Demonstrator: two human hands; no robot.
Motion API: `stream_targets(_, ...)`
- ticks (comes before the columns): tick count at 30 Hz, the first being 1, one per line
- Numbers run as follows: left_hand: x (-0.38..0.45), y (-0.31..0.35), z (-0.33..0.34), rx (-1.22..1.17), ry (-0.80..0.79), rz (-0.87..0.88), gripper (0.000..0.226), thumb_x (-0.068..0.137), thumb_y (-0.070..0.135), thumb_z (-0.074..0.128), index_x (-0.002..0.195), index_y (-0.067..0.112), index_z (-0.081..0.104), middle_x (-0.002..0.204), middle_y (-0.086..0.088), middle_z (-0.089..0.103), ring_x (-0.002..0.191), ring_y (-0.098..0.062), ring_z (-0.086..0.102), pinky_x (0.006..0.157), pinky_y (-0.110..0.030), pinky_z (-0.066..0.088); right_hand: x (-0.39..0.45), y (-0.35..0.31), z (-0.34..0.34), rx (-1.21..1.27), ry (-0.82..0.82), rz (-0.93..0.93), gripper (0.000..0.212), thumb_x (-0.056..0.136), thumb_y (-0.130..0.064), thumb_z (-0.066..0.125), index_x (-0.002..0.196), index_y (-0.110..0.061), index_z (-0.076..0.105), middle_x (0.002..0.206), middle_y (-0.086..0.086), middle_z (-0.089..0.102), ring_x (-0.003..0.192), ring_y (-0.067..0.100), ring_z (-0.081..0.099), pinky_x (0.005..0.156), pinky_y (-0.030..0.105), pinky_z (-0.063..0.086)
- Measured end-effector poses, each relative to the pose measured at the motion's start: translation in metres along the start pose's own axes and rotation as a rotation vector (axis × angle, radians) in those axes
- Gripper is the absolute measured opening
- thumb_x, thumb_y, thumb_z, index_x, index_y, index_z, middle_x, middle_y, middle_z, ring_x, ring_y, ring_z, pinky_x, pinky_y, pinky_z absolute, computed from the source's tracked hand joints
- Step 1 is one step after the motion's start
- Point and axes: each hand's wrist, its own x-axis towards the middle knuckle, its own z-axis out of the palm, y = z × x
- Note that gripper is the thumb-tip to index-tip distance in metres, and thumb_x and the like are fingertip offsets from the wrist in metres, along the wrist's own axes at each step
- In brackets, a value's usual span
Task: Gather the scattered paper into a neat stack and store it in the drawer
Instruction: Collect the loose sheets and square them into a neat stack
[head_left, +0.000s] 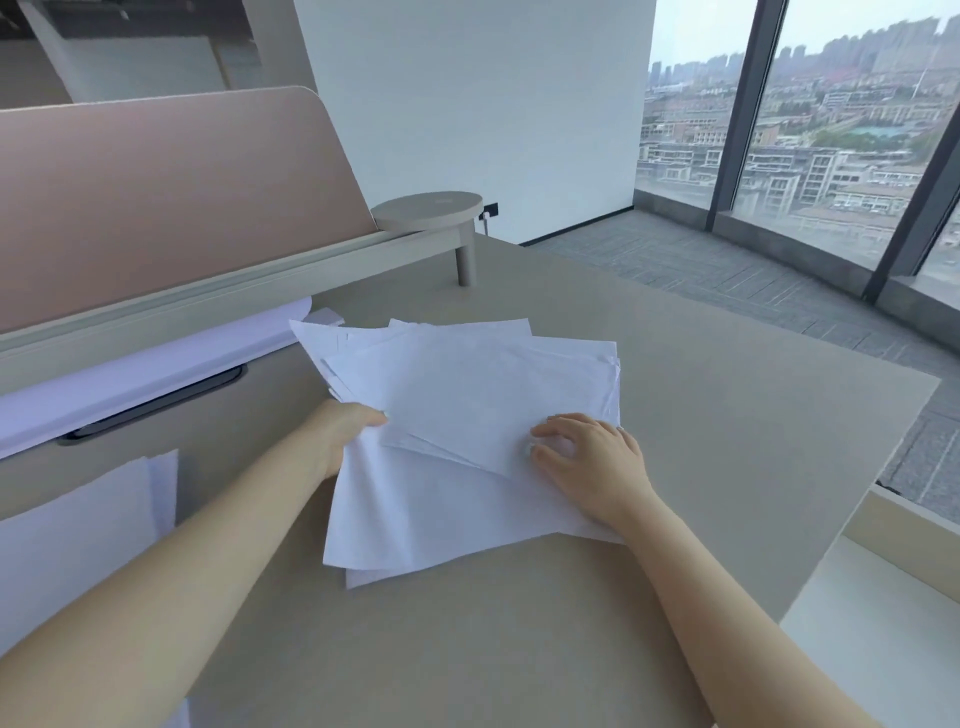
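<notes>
From the head camera, the left hand (347, 435) grips the left edge of the loose pile of paper (467, 415), its fingers tucked under the sheets and the thumb pinching down on top. The right hand (589, 457) rests on the pile's right side with fingers spread and only slightly bent, pressing the sheets down rather than clasping them. The pile lies in the middle of the beige desk (727, 415); its white sheets are fanned at differing angles, corners sticking out far, left and near, so the edges are not aligned. More white sheets (78, 540) lie near the left edge, well apart from the pile.
</notes>
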Motion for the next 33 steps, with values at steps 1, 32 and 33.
stream_targets(1, -0.005, -0.004, -0.014, 0.024, -0.014, -0.008, 0.035, 0.086, -0.002, 0.06, 0.121, -0.001, 0.059, 0.124, -0.012, 0.061, 0.102, -0.024, 0.055, 0.085, -0.03, 0.044, -0.008, -0.002, -0.001, 0.058, 0.018, 0.0, 0.031, 0.09, -0.038, 0.051, 0.12, -0.034, 0.059, 0.137, -0.017, 0.048, 0.123, 0.011, 0.047, 0.104, 0.028, 0.027)
stream_targets(32, -0.164, -0.046, -0.08, -0.035, -0.095, 0.27, 0.036, 0.09, 0.004, 0.055, 0.124, 0.015, 0.056, 0.11, 0.004, 0.056, 0.105, -0.015, 0.05, 0.088, -0.022, 0.032, -0.065, -0.031, -0.045, -0.056, 0.044, 0.185, 0.067, 0.084, -0.057, 0.051, 0.139, -0.021, 0.039, 0.141, 0.008, 0.046, 0.125, 0.032, 0.048, 0.107, 0.047, 0.033)
stream_targets(33, -0.169, -0.038, -0.083, -0.041, -0.116, 0.332, 0.036, 0.091, 0.003, 0.054, 0.124, 0.016, 0.055, 0.111, 0.005, 0.057, 0.107, -0.015, 0.051, 0.089, -0.023, 0.032, -0.059, -0.038, -0.054, 0.032, 0.038, 0.179, 0.073, 0.083, -0.06, 0.051, 0.143, -0.022, 0.034, 0.144, 0.006, 0.045, 0.127, 0.03, 0.046, 0.109, 0.049, 0.03)
